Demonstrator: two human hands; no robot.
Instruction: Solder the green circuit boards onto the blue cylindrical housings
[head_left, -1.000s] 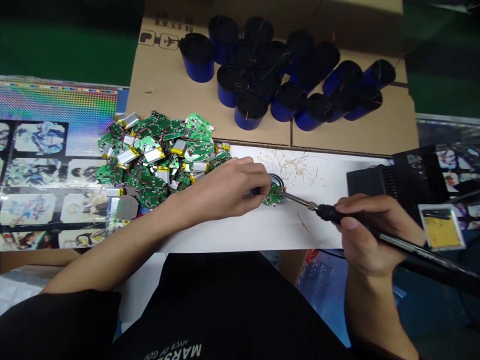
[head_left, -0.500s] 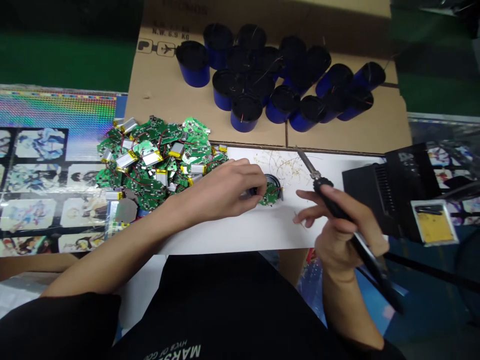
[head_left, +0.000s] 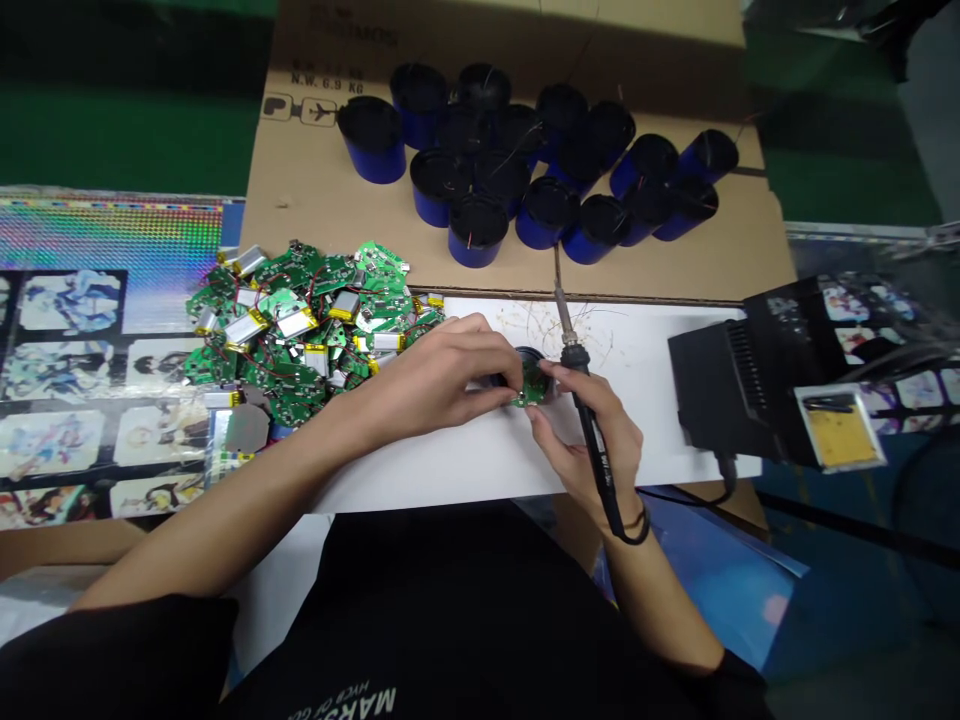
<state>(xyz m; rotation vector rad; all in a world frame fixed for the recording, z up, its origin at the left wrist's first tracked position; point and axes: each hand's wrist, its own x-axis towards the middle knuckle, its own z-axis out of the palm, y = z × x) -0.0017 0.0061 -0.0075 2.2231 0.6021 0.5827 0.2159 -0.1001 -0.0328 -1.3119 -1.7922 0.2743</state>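
A green circuit board lies at the round black rim of a part on the white work surface. My left hand pinches the board's left edge between thumb and fingers. My right hand holds a black-handled soldering iron, its metal tip pointing away from me. The thumb and a finger of that hand also touch the board's right side. Most of the part beneath the board is hidden by my hands.
On the left, circuit boards with silver batteries form a heap. Several blue cups with black tops stand on cardboard at the back. A black box-shaped unit and a yellow sponge in a tray are right. Wire scraps lie behind the board.
My right hand has moved left with the soldering iron, and its fingers now touch the circuit board. The iron stands more upright in view. My left hand stays at the board.
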